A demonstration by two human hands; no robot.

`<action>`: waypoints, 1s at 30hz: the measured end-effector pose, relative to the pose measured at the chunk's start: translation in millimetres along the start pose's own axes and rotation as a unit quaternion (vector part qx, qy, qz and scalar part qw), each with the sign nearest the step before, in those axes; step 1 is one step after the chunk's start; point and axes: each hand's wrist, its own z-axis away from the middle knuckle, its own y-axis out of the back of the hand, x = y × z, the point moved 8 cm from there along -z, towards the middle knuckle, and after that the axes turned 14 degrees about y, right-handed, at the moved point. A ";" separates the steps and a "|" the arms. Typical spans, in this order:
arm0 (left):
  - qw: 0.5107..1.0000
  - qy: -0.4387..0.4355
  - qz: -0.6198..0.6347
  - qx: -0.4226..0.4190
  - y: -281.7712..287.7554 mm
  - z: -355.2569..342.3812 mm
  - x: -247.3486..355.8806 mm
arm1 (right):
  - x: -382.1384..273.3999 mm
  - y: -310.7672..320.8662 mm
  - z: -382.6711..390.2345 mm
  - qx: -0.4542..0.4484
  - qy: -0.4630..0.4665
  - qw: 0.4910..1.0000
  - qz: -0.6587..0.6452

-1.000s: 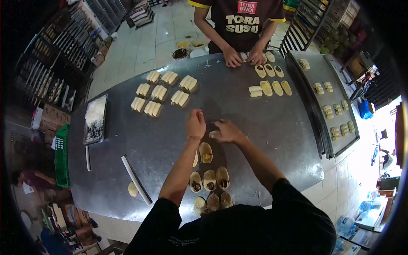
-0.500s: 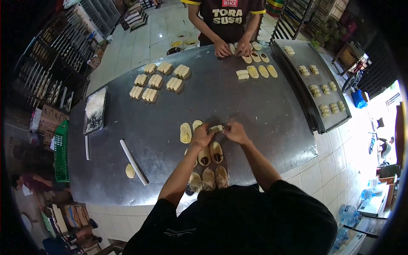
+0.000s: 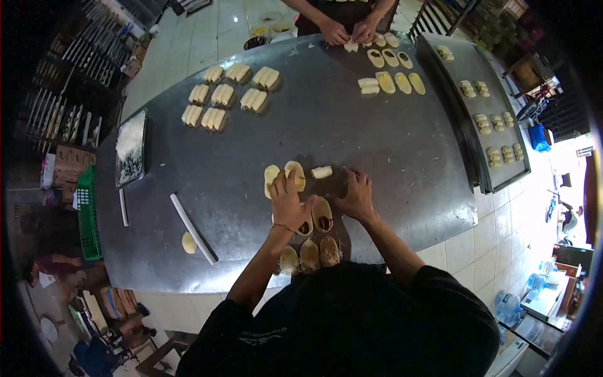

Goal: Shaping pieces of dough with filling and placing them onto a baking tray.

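My left hand [image 3: 287, 206] is open, its fingers reaching over the near end of a flat oval dough piece [image 3: 295, 171]. Another oval dough piece [image 3: 271, 178] lies just left of it. My right hand [image 3: 357, 198] is open and empty, fingers spread low over the table. A short rolled piece of dough [image 3: 321, 172] lies between and beyond my hands. Next to my left thumb is a dough oval with dark filling [image 3: 322, 215]; a second filled oval [image 3: 306, 227] is partly hidden by that hand. Closest to me is a row of ovals with a shredded topping [image 3: 309, 256].
Finished dough rolls [image 3: 222, 95] stand in groups at the table's far left. A tray of white shreds [image 3: 130, 147], a white rod [image 3: 191, 226] and a dough ball [image 3: 189, 242] lie left. Across the table, a co-worker's hands [image 3: 348, 32] handle dough. Trays with rolls [image 3: 498, 122] stand right.
The small dough roll that was between my fingers now lies on the table. Both hands have opened; the left has shifted left onto a flat oval. The view has tilted slightly.
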 end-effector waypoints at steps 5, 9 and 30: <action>0.993 0.071 -0.097 -0.011 -13.3 -12.4 -16.6 | 12.1 -18.1 -14.6 -0.073 -0.107 0.988 0.088; 0.976 0.157 -0.150 -0.036 -17.0 -41.6 -18.9 | -1.3 -37.8 -27.2 -0.175 -0.151 0.972 0.043; 0.989 -0.133 0.032 0.062 -33.6 145.0 -2.1 | -62.4 -9.4 136.6 0.043 0.179 0.980 -0.079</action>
